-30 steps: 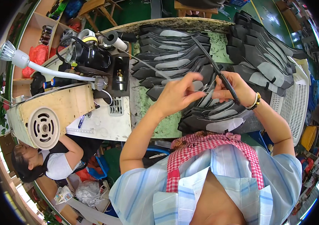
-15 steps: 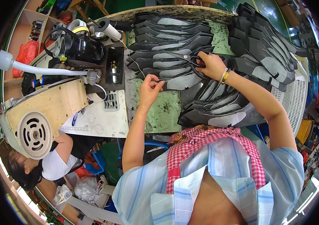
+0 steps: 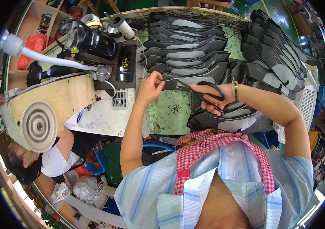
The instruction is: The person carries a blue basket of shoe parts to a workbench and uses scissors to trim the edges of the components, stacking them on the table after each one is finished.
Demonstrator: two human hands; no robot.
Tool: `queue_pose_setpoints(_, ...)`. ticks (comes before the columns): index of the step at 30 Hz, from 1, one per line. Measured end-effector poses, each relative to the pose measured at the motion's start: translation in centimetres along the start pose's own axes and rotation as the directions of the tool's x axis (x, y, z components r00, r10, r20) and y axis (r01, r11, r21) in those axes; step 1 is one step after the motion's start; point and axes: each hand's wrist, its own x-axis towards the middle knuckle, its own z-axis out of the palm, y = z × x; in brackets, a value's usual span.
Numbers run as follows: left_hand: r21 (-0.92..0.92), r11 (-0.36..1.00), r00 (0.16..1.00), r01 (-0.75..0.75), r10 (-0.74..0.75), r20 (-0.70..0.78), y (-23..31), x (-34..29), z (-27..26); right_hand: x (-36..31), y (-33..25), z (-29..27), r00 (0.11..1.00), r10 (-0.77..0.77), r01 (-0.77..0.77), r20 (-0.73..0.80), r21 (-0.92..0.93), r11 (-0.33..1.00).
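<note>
My left hand [image 3: 151, 89] is closed in a pinch on a thin white thread [image 3: 144, 63], beside the near end of a row of black curved pieces with grey patches [image 3: 187, 55]. A length of the thread crosses the nearest piece. My right hand [image 3: 219, 99] grips black-handled scissors [image 3: 212, 88], its fingers through and around the loops. The blades point left toward my left hand, over the nearest piece's grey patch; whether they are apart I cannot tell. More black pieces [image 3: 235, 118] lie below my right hand.
A thread spool [image 3: 122, 26] stands at the back left, near a black sewing machine head [image 3: 97, 45]. A wooden housing with a round wheel [image 3: 38, 126] is at left, with a co-worker [image 3: 57, 158] beyond. More black pieces [image 3: 277, 57] are heaped at right by a white perforated basket [image 3: 305, 103].
My right hand has come down nearer me and turned, swinging the scissors' blades to point left toward my left hand. My left hand keeps its pinch. The wheel's slots have blurred into rings.
</note>
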Motion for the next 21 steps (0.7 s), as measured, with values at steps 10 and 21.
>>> queue_pose_setpoints(10, -0.169, 0.983, 0.997, 0.074, -0.079, -0.026, 2.4, -2.7, 0.7, 1.6, 0.2, 0.3, 0.872, -0.383, 0.388, -0.305, -0.047, 0.921)
queue_pose_setpoints(21, 0.065, 0.975, 0.977, -0.212, 0.21, 0.045, 8.2, 1.9, 1.4, -1.4, -0.2, -3.3, 0.216, -0.815, 0.545, -0.538, -0.626, 0.558)
